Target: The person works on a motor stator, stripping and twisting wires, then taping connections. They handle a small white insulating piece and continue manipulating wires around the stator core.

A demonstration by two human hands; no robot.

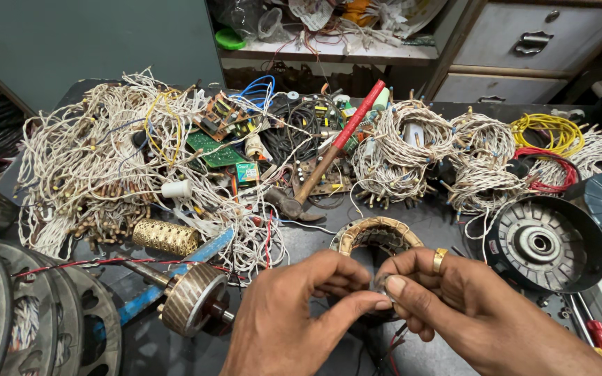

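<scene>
So both hands, left hand (294,313) and right hand (447,306), pinch one small part together over one stator coil (374,233); one hammer (329,157), two green circuit boards (214,150) sit on the counter (315,237).

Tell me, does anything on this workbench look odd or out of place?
Yes. A hammer with a red grip lies tilted on top of loose circuit boards and tangled wire bundles, an odd resting spot. Both hands, left hand and right hand, pinch something small, unclear.
</scene>
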